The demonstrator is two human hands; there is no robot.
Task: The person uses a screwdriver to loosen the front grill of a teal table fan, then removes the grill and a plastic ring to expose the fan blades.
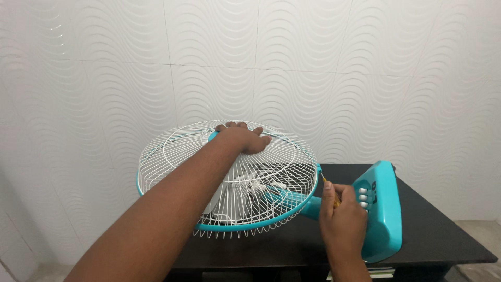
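A turquoise table fan lies tipped on a black table [443, 230]. Its white wire cage [172, 156] with a turquoise rim faces up and to the left. My left hand [244, 138] rests flat on top of the cage near its centre cap, fingers spread. My right hand [342, 219] is closed around a thin yellow-handled tool [327, 185], likely a screwdriver, whose tip points at the cage rim near the fan's neck. The fan's turquoise base [385, 209] with white buttons stands on edge just right of that hand.
A white tiled wall with a wavy relief fills the background. The table's right and front edges are in view, with pale floor beyond at the lower right. Something flat, perhaps stacked papers [383, 272], shows under the table's front edge.
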